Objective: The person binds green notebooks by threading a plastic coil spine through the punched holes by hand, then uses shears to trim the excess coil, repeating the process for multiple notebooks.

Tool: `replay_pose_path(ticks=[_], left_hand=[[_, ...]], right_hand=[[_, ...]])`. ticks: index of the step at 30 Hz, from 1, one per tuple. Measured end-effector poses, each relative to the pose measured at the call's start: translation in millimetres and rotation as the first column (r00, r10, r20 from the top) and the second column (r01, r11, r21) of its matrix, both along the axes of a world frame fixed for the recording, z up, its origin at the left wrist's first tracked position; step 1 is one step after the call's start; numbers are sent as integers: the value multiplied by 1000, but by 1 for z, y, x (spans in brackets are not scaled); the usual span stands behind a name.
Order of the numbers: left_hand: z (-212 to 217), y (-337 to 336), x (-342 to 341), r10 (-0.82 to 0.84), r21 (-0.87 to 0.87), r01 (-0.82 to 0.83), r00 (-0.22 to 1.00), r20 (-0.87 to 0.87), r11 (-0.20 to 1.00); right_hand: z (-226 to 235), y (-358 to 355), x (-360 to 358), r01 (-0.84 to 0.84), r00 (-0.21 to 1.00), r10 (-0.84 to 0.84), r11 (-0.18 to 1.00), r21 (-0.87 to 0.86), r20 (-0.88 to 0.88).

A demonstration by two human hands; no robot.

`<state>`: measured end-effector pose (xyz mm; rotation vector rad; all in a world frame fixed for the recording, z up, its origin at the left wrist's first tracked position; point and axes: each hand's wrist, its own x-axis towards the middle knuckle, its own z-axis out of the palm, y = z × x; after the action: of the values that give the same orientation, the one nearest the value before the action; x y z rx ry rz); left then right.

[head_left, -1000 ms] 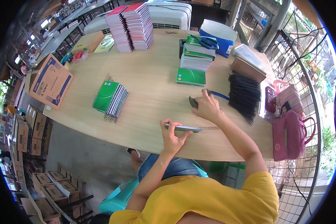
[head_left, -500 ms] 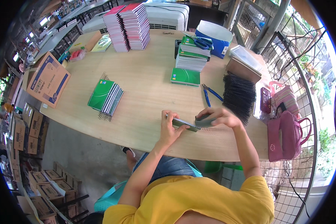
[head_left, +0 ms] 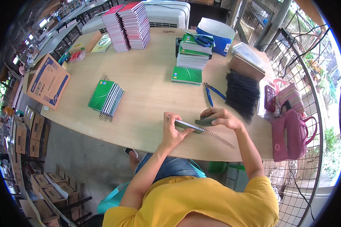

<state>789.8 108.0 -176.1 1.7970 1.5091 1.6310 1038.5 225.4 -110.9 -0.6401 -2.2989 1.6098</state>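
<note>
My left hand (head_left: 173, 131) grips the near edge of a thin notebook (head_left: 189, 126) that stands on edge on the wooden table (head_left: 147, 94). A metal spiral coil (head_left: 218, 138) runs out of the notebook's right end along the table. My right hand (head_left: 220, 116) rests fingers-down on the notebook's right part, just above the coil. Blue-handled pliers (head_left: 212, 92) lie a little beyond my right hand.
A fanned stack of green spiral notebooks (head_left: 107, 97) lies left of centre. Black coils (head_left: 241, 94) are piled at the right, beside a pink bag (head_left: 290, 125). Green notebook stacks (head_left: 191, 56), tall pink stacks (head_left: 129, 25) and a cardboard box (head_left: 45, 81) stand further off.
My right hand came back from the far side of the table to the notebook. The coil now sticks out further to the right of the notebook.
</note>
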Motion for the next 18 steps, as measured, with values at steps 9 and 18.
replay_pose_path(ticks=[9, 18], left_hand=[[-4, 1, 2, 11, 44, -11, 1000, -7, 999], [-7, 3, 7, -20, 39, 19, 1000, 9, 999]], right_hand=[[-4, -9, 1, -63, 977, 29, 987, -151, -213], [0, -14, 0, 39, 998, -40, 999, -21, -58]])
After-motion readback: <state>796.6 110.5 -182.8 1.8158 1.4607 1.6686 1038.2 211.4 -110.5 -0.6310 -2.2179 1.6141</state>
